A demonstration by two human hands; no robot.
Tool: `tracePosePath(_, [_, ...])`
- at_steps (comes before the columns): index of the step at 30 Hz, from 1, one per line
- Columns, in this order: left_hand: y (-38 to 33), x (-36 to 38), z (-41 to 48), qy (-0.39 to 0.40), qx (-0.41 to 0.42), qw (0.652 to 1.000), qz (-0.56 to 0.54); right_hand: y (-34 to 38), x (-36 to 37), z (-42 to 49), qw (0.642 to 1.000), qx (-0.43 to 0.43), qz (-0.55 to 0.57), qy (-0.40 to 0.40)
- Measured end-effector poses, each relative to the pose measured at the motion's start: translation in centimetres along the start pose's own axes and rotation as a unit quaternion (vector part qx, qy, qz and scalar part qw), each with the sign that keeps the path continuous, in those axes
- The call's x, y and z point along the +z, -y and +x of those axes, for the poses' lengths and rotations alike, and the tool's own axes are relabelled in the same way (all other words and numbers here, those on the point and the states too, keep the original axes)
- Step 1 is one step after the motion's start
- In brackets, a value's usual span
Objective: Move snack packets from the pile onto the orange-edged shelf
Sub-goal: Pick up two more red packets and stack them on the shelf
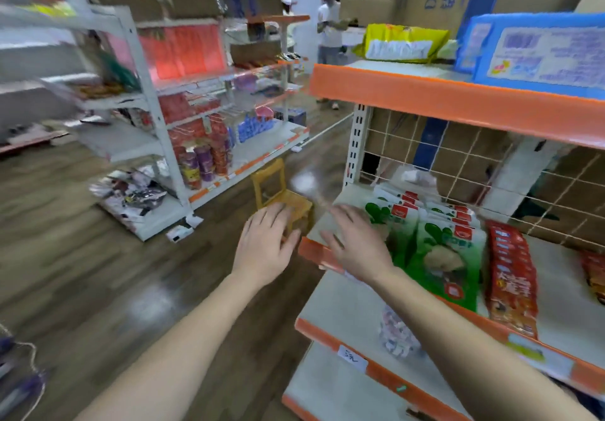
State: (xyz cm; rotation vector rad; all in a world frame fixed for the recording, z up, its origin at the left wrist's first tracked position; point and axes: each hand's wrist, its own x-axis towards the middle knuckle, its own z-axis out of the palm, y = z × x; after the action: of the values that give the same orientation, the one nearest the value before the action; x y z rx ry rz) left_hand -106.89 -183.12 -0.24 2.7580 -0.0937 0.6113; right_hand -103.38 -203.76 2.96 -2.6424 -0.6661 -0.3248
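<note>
Both my hands are empty with fingers spread. My left hand (266,245) hovers over the floor just left of the orange-edged shelf (319,253). My right hand (355,243) is above the shelf's left corner, close beside a row of upright green snack packets (445,257). Red snack packets (512,276) stand to the right of the green ones. The picture is blurred by motion. No pile of packets is plainly in view.
A small wooden chair (281,191) stands on the floor beyond my left hand. A white shelf unit (154,106) with goods lines the aisle's left side. The shelf above (458,99) holds blue and yellow packs. A person (330,24) stands far back. A small clear bag (397,335) lies on the lower shelf.
</note>
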Motion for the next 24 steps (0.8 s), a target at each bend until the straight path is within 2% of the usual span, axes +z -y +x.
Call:
tracePosePath(8, [14.8, -6.7, -2.6, -0.006, -0.116, 0.992, 0.058, 13.2, 8.2, 9.3, 0.995, -0.089, -0.002, 0.035])
tracePosePath(14, [24.2, -9.8, -5.1, -0.003, -0.171, 0.980, 0.105, 21.8, 14.0, 13.5, 0.984, -0.167, -0.016, 0.064])
tracePosePath(18, [29.3, -10.9, -5.3, -0.003, -0.219, 0.969, 0.110, 26.1, 17.8, 16.5, 0.971, -0.228, -0.013, 0.068])
tracePosePath(24, [36.6, -11.4, -3.3, 0.016, -0.255, 0.959, 0.121, 30.8, 23.6, 23.1, 0.958, -0.268, -0.007, 0.098])
